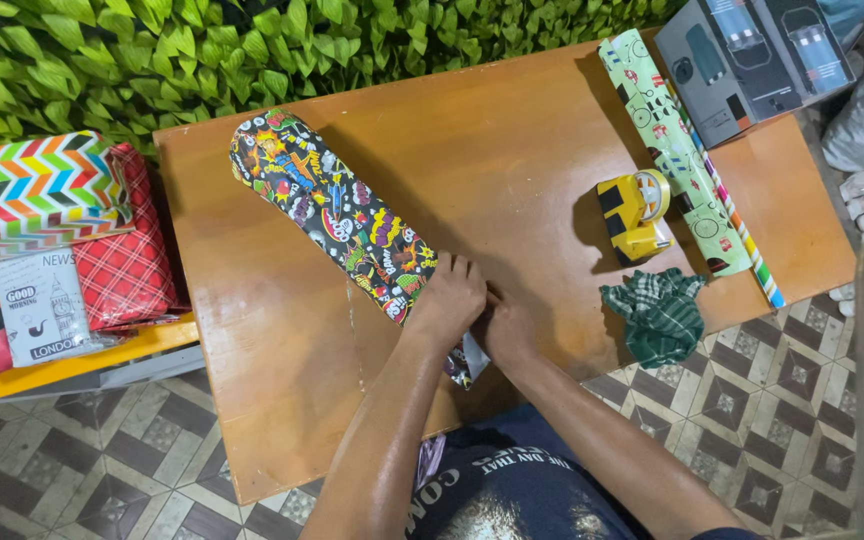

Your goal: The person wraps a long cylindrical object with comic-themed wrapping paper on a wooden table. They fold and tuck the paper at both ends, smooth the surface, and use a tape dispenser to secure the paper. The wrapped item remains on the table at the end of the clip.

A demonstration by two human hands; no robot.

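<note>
Both hands press the near end of 1 comic-print wrapped roll (337,215) lying slantwise on the wooden table (512,150). The left hand (449,297) has its fingers spread on top; the right hand (507,330) is tucked beside it, fingers hidden. Right of the fingers sit 1 yellow tape dispenser (634,214), 1 green cloth (660,314) and 2 paper rolls (680,155); nothing blocks them.
</note>
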